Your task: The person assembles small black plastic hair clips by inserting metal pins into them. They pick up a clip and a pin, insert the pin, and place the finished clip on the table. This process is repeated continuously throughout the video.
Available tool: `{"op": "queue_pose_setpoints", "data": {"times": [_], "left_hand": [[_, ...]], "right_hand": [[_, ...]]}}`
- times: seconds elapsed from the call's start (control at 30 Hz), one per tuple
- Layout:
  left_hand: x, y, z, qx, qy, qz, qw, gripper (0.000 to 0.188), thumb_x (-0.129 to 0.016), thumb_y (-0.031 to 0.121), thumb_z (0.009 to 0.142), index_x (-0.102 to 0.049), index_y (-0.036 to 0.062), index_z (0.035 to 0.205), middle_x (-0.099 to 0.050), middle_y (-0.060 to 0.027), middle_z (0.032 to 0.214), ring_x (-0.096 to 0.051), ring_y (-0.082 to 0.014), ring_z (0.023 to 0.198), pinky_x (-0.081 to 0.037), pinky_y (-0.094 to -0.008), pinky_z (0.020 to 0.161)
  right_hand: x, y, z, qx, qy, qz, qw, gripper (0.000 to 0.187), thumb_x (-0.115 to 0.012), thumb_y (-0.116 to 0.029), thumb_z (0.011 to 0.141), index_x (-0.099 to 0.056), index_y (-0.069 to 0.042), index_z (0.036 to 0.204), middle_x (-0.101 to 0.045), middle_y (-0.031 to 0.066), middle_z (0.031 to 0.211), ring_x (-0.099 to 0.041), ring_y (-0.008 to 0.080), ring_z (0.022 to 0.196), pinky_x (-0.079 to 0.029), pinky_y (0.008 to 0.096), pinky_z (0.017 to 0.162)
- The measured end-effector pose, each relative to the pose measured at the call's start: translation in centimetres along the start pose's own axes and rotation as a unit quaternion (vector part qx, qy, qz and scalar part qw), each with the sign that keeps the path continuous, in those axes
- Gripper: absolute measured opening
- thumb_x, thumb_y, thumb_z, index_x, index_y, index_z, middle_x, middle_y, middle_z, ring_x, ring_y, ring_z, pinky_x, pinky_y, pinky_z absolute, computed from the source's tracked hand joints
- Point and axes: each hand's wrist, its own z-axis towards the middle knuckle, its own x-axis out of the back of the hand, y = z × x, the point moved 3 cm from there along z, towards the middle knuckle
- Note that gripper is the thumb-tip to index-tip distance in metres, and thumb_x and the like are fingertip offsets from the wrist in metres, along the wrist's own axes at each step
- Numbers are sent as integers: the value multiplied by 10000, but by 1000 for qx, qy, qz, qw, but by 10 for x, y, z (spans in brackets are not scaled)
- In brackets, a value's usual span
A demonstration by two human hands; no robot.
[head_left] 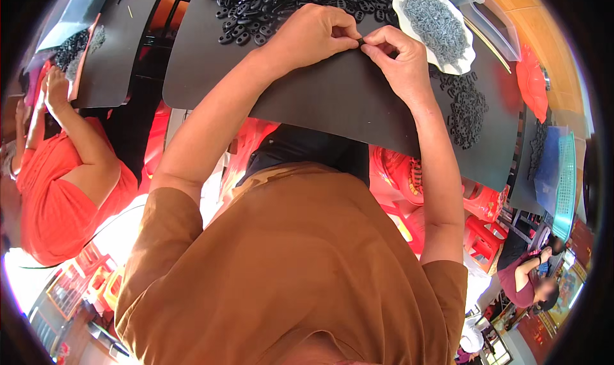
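Note:
My left hand (314, 38) and my right hand (401, 59) meet above the dark table (320, 96), thumbs and forefingers pinched. Between the fingertips is a small black piece (361, 41), mostly covered, so its exact shape cannot be made out. Beyond my left hand spreads a heap of black oval plastic pieces with holes (256, 10). Just past my right hand stands a white wavy-rimmed dish (468, 59) full of small grey metal parts (436, 27) that look like screws or pins. A pile of smaller black parts (468, 112) lies to the right of my right wrist.
Clear plastic bins (495, 29) and a red scalloped dish (532, 84) stand at the far right, above a green basket (565, 186). At left, a person in red (77, 186) works at another table (109, 64). Red stools (483, 240) stand below the table's right side.

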Motion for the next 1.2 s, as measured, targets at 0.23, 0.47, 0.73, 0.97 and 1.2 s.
{"op": "queue_pose_setpoints", "data": {"times": [0.23,0.47,0.73,0.97,1.2], "left_hand": [[-3,2,-1,21,-8,-3,1000,112,-751,102,829,-729,20,902,-708,-34,777,-645,-90,686,-534,-250,661],[-2,0,1,11,-10,1,1000,103,-745,88,836,-720,16,904,-702,-27,769,-629,-78,679,-526,-251,653],[-2,-1,2,-15,-8,21,1000,125,-739,135,784,-724,44,868,-716,-113,791,-695,-265,727,-539,-352,698],[-1,-2,2,2,-19,8,1000,98,-723,73,848,-717,17,929,-691,-48,785,-638,-108,704,-525,-260,680],[10,2,5,48,6,-80,996,175,-650,102,915,-729,34,1055,-691,-42,770,-651,-97,713,-536,-263,695]], "right_hand": [[2,0,-4,1,-1,4,1000,117,-762,13,790,-688,-24,872,-678,2,767,-594,54,635,-481,221,601],[2,-4,-1,18,1,0,1000,107,-741,41,805,-680,-12,873,-683,13,794,-652,80,704,-529,229,658],[-1,-8,-2,31,-14,13,999,106,-690,104,811,-653,31,879,-671,53,874,-676,122,783,-573,253,724],[0,-3,-2,-16,-3,2,1000,98,-737,17,800,-669,-2,869,-676,42,801,-659,105,725,-533,240,655],[36,4,28,-126,-92,176,972,118,-713,-26,836,-664,-27,943,-672,-4,833,-630,68,762,-508,234,700]]}}
